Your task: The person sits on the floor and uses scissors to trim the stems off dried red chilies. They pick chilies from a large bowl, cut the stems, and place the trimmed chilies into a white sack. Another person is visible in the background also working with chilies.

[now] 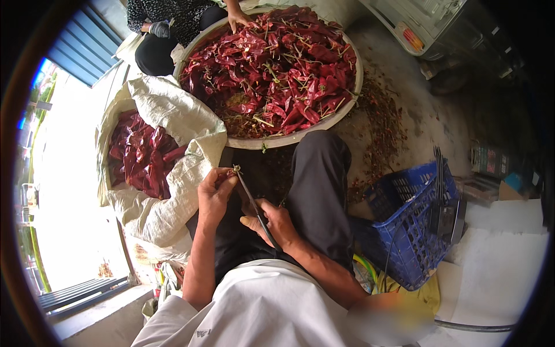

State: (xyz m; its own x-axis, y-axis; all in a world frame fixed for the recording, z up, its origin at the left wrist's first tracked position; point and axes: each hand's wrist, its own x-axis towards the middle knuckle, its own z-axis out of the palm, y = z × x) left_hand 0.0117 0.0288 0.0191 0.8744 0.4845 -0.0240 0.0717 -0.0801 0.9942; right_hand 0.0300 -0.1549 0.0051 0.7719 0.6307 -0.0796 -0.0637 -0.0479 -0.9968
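Between the thumb and fingers of my left hand (217,191) is a dried red chili pepper (226,174), its stem end pointing up. My right hand (273,223) grips a long, thin, dark metal tool (253,203), seemingly scissors or tongs, whose tip meets the pepper's stem. Beyond my knees stands a large round tub (282,141) heaped with dried red peppers (303,82), stems and debris. To the left, an open white woven sack (173,108) holds more dark red peppers (147,156).
A co-worker's bare hand (238,19) reaches into the tub's far side; their gloved hand (160,29) is beside it. A blue plastic crate (407,243) stands at the right with a dark device on its edge. Plant scraps (381,126) litter the floor right of the tub.
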